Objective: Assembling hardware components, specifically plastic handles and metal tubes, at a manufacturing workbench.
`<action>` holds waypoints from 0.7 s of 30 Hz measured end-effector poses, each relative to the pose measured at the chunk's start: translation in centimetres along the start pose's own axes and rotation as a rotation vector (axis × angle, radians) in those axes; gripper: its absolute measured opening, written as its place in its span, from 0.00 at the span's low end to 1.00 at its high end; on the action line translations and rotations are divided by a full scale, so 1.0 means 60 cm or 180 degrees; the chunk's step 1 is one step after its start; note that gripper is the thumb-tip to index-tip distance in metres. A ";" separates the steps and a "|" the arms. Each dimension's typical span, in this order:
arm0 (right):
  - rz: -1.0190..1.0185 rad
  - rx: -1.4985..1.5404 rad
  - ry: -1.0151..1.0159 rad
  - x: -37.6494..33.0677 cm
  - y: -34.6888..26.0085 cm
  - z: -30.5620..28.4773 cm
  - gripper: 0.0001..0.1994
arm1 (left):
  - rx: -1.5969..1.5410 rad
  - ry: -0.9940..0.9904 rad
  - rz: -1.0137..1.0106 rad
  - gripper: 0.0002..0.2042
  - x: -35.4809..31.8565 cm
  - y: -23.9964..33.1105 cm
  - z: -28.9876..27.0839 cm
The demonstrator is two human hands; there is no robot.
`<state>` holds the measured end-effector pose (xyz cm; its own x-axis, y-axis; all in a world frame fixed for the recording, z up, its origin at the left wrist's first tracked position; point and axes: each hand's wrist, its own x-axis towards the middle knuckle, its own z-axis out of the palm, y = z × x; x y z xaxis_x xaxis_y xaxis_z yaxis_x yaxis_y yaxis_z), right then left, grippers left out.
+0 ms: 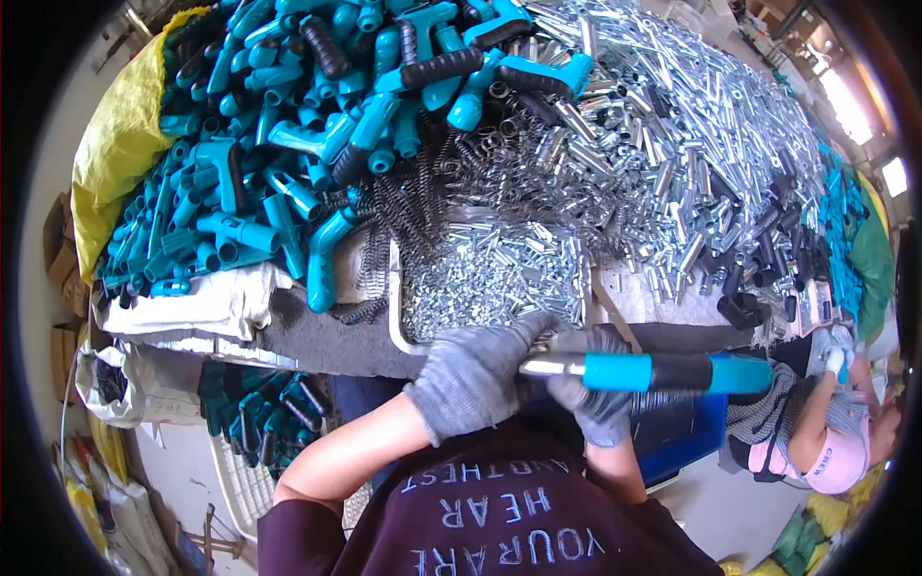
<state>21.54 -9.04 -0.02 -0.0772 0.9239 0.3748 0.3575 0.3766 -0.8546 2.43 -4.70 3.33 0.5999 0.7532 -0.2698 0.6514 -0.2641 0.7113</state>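
Left hand, in a grey knit glove, closes around the bare metal end of a teal-and-black handle assembly; the gloved right hand grips it from below, near the teal sleeve. We judge the piece stiff and fairly light, its steel tube slick, the black ribbed grip the surest hold. Beyond lies a tray of small metal parts, then springs and teal handles. Both gloves hide the tube's left end; fingertips are indistinct.
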 end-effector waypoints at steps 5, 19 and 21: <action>-0.1485 -0.1498 -0.1262 -0.041 0.010 -0.010 0.12 | -0.1254 -0.0406 0.1373 0.17 -0.009 -0.046 0.090; 0.3937 0.3898 -0.1080 -0.206 0.166 -0.112 0.38 | 0.0074 -0.0435 -0.0452 0.18 0.064 -0.400 0.367; 0.3364 0.1323 -0.1320 -0.214 0.169 -0.092 0.27 | 0.0190 -0.0353 -0.0675 0.18 0.084 -0.428 0.370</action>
<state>31.28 -17.45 -11.49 -0.2476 0.7117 -0.6574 0.1039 -0.6551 -0.7483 -0.97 -7.53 -30.71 0.4921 0.7256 -0.4809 0.7925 -0.1448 0.5924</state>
